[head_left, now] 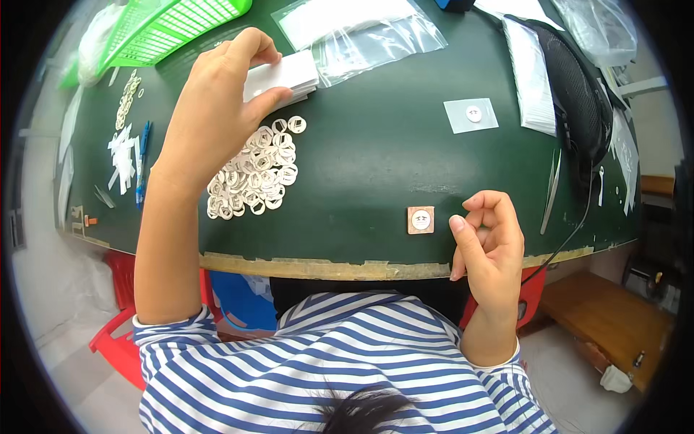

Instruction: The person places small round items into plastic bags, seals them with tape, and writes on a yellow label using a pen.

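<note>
My left hand reaches to the far left of the table, thumb and fingers on either side of a stack of white paper sheets. Just nearer lies a heap of round white pieces with cutouts. Close to the front edge my right hand hovers with loosely curled fingers, thumb and forefinger apart, nothing visible in it. Left of that hand, a small brownish square block bears a white disc with dark marks. Farther back, another white disc sits on a small translucent square sheet.
A green plastic basket and a clear bag stand along the back. At left are a blue pen and white strips. Tweezers, a white stack and a black case-like object with a cable are right.
</note>
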`<state>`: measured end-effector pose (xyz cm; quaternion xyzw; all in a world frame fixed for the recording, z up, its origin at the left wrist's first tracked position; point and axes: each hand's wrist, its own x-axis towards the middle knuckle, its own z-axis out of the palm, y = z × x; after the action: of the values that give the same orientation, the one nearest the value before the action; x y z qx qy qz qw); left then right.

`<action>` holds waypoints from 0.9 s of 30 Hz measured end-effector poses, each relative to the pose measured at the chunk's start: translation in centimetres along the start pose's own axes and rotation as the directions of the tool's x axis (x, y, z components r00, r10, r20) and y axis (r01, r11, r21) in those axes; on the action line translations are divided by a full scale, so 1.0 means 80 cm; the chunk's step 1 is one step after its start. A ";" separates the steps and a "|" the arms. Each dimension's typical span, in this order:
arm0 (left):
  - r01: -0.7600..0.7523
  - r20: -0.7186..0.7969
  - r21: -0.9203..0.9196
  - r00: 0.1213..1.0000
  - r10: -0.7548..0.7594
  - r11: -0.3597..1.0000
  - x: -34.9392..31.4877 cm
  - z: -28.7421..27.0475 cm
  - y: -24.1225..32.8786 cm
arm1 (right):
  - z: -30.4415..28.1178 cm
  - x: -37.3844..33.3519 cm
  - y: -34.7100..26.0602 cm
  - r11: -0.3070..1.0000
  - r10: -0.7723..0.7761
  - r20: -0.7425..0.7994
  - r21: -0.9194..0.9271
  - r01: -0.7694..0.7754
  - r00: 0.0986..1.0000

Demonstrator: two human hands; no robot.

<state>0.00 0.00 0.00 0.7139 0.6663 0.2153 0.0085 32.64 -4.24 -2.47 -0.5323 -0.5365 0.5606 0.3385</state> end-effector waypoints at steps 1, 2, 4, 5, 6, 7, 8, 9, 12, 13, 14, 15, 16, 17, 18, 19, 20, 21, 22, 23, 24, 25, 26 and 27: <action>-0.007 -0.002 0.003 1.000 0.007 1.000 -0.001 0.001 -0.002 | 0.000 0.000 0.001 1.000 0.002 -0.007 0.005 -0.002 1.000; -0.013 -0.004 0.006 1.000 0.013 1.000 -0.001 0.003 -0.004 | 0.000 -0.001 0.001 1.000 0.003 -0.013 0.011 -0.003 1.000; 0.005 -0.044 -0.059 0.999 -0.008 0.998 -0.003 0.009 -0.002 | -0.005 -0.001 0.000 1.000 0.002 -0.009 0.005 -0.002 1.000; 0.014 -0.064 -0.091 0.998 -0.020 0.996 -0.005 0.011 -0.001 | -0.007 -0.002 0.000 1.000 0.001 -0.007 0.002 -0.001 1.000; 0.007 -0.073 -0.093 0.997 -0.014 0.996 -0.004 0.013 -0.003 | -0.007 -0.001 -0.001 1.000 0.003 -0.007 0.004 -0.003 1.000; 0.000 -0.082 -0.095 0.997 -0.008 0.995 -0.004 0.014 -0.006 | -0.007 -0.001 -0.002 1.000 0.004 -0.007 0.007 -0.004 1.000; -0.006 -0.091 -0.097 0.996 -0.003 0.995 -0.004 0.014 -0.008 | -0.006 -0.001 -0.003 1.000 0.006 -0.007 0.009 -0.006 1.000; -0.011 -0.081 -0.091 0.997 0.003 0.996 -0.004 0.013 -0.009 | -0.006 0.000 -0.003 1.000 0.006 -0.009 0.009 -0.006 1.000; -0.029 -0.066 -0.079 0.998 0.024 0.996 -0.005 0.007 -0.012 | -0.004 0.000 -0.002 1.000 0.003 -0.013 0.007 -0.002 1.000; -0.037 -0.071 -0.077 0.997 0.032 0.996 -0.005 0.005 -0.013 | -0.002 0.001 -0.002 1.000 -0.002 -0.013 0.007 0.002 1.000; -0.045 -0.076 -0.076 0.996 0.039 0.996 -0.006 0.002 -0.013 | -0.001 0.001 -0.002 1.000 -0.007 -0.013 0.008 0.007 1.000; -0.072 -0.102 -0.051 0.993 0.066 0.996 -0.005 0.000 -0.012 | -0.002 0.001 -0.002 1.000 0.004 -0.008 0.005 -0.004 1.000; -0.097 -0.127 -0.025 0.988 0.093 0.995 -0.006 -0.003 -0.008 | -0.004 0.001 -0.002 1.000 0.014 -0.002 0.002 -0.014 1.000; -0.122 -0.151 0.001 0.981 0.121 0.992 -0.009 -0.006 -0.003 | -0.005 0.001 -0.002 1.000 0.025 0.004 -0.001 -0.025 1.000; -0.140 -0.167 -0.065 0.978 0.128 0.988 -0.014 -0.006 0.012 | -0.003 0.001 -0.003 0.998 0.008 0.000 0.063 -0.008 1.000; -0.155 -0.183 -0.129 0.974 0.130 0.979 -0.025 -0.006 0.035 | 0.005 0.002 -0.006 0.992 -0.008 -0.002 0.126 0.009 1.000; -0.236 -0.169 -0.220 0.965 0.201 0.946 -0.037 0.000 0.061 | 0.012 0.002 -0.008 0.983 -0.022 -0.015 0.181 0.025 1.000; -0.294 -0.170 -0.327 0.953 0.250 0.898 -0.053 0.008 0.086 | 0.021 0.000 -0.017 0.976 -0.047 -0.002 0.214 0.046 0.999; -0.256 -0.124 -0.425 0.966 0.225 0.868 -0.072 0.018 0.111 | 0.032 0.002 -0.019 0.968 -0.098 0.008 0.233 0.093 0.995; -0.257 -0.082 -0.441 0.966 0.247 0.860 -0.080 0.023 0.126 | 0.036 0.005 -0.018 0.959 -0.145 0.001 0.248 0.140 0.989; -0.212 -0.071 -0.511 0.976 0.205 0.833 -0.088 0.028 0.137 | 0.034 0.006 -0.011 0.949 -0.159 0.032 0.280 0.144 0.987; -0.096 0.016 -0.612 0.991 0.133 0.785 -0.095 0.027 0.145 | 0.027 0.006 -0.011 0.964 -0.161 0.086 0.227 0.138 0.983; 0.108 0.175 -0.756 0.984 0.040 0.646 -0.093 0.024 0.147 | 0.017 0.007 -0.010 0.976 -0.158 0.140 0.172 0.133 0.978; 0.316 0.346 -0.827 0.938 -0.023 0.466 -0.092 0.021 0.150 | 0.010 0.006 -0.009 0.984 -0.152 0.200 0.120 0.130 0.968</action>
<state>11.74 -7.90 -0.10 0.5621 0.5236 0.4156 0.4869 31.64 -3.83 -1.97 -0.4125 -0.5750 0.6153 0.3472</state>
